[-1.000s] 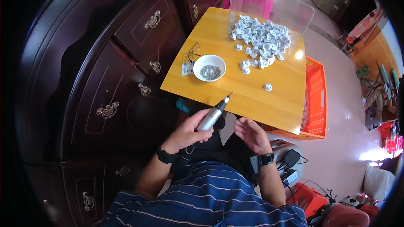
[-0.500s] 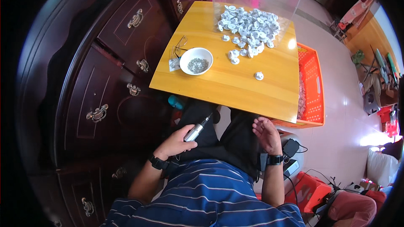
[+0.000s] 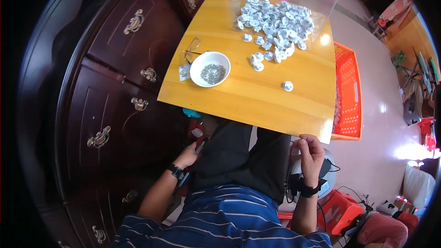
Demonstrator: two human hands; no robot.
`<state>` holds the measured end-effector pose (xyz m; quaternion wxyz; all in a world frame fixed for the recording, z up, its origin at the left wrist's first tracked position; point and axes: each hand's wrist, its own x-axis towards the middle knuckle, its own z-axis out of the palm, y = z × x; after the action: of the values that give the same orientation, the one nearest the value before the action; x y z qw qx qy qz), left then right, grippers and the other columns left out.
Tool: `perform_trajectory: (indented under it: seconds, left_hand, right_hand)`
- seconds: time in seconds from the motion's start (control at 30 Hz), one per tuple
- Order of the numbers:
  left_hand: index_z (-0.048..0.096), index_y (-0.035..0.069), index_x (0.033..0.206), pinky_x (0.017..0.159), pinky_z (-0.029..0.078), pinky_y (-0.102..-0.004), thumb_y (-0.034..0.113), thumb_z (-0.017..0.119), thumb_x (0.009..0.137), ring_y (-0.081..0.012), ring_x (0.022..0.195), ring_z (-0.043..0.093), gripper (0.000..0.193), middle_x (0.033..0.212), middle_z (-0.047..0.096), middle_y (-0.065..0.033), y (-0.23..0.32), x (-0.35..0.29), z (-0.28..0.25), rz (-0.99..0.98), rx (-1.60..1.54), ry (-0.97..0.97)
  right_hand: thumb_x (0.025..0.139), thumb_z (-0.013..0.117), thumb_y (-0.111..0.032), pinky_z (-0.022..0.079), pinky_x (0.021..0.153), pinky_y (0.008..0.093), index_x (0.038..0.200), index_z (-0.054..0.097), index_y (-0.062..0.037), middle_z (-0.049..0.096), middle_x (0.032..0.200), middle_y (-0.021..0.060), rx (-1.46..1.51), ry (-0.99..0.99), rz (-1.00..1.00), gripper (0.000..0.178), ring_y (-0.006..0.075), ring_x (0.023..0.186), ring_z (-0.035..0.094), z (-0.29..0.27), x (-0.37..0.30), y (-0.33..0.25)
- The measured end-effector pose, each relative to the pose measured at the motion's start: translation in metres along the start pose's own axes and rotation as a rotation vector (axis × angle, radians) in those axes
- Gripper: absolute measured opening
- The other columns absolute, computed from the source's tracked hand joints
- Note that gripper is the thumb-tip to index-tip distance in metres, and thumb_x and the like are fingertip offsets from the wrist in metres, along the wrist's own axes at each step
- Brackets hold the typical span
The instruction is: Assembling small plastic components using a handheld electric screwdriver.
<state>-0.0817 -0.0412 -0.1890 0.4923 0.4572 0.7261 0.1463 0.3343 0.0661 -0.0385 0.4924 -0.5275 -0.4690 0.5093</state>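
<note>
My left hand is low at the left, beside my thigh and the dark cabinet. It is closed round a slim electric screwdriver, mostly in shadow. My right hand is just below the table's near right corner, fingers loosely bent and nothing visible in them. On the yellow wooden table stands a white bowl of small metal screws. Farther back lies a heap of white plastic round-based parts. One single white part sits apart, toward the right.
Eyeglasses and a small label lie left of the bowl. A clear plastic sheet or bin stands behind the heap. An orange crate flanks the table's right side, and dark drawers close off the left. Cables hang near my right wrist.
My left hand has carried the screwdriver down and left, from over my lap to beside my thigh. My right hand has shifted right, toward the table corner. The view has shifted slightly.
</note>
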Motion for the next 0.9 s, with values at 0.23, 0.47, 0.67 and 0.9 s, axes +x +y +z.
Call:
perform_trajectory:
  seconds: [0.23,0.47,0.67,0.9]
  left_hand:
    - [0.057,0.000,0.140,0.104,0.049,-0.0356,0.018,0.074,0.094,-0.0210,0.118,0.064,0.052,0.132,0.067,-0.0113,-0.132,0.136,0.066,-0.566,-0.842,-0.165]
    - [0.056,0.001,0.141,0.104,0.049,-0.0362,0.018,0.073,0.094,-0.0212,0.118,0.064,0.053,0.132,0.067,-0.0118,-0.143,0.126,0.072,-0.667,-0.777,-0.289]
    - [0.056,0.001,0.141,0.104,0.049,-0.0366,0.018,0.073,0.094,-0.0213,0.118,0.064,0.053,0.132,0.067,-0.0122,-0.109,0.206,0.051,-0.791,-0.638,-0.501]
    - [0.055,0.002,0.142,0.104,0.049,-0.0372,0.017,0.073,0.094,-0.0215,0.118,0.064,0.054,0.132,0.067,-0.0127,-0.110,0.212,0.055,-0.896,-0.548,-0.662]
  right_hand:
    - [0.098,0.067,-0.001,0.050,0.076,0.0246,0.102,0.068,0.0017,0.070,0.090,0.0042,-0.186,0.165,-0.242,0.006,0.0097,0.084,0.063,-0.013,0.026,0.010]
    - [0.091,0.071,-0.002,0.050,0.068,0.0253,0.097,0.068,-0.0005,0.070,0.084,0.0058,-0.288,0.178,-0.208,0.007,0.0120,0.071,0.064,-0.014,0.036,0.012]
    - [0.088,0.071,0.000,0.051,0.067,0.0268,0.094,0.070,-0.0009,0.071,0.083,0.0075,-0.329,0.153,-0.145,0.007,0.0153,0.073,0.067,-0.009,0.048,-0.004]
    - [0.088,0.073,-0.001,0.051,0.065,0.0262,0.097,0.070,-0.0018,0.070,0.084,0.0076,-0.293,0.171,-0.160,0.010,0.0165,0.073,0.068,-0.011,0.051,0.001]
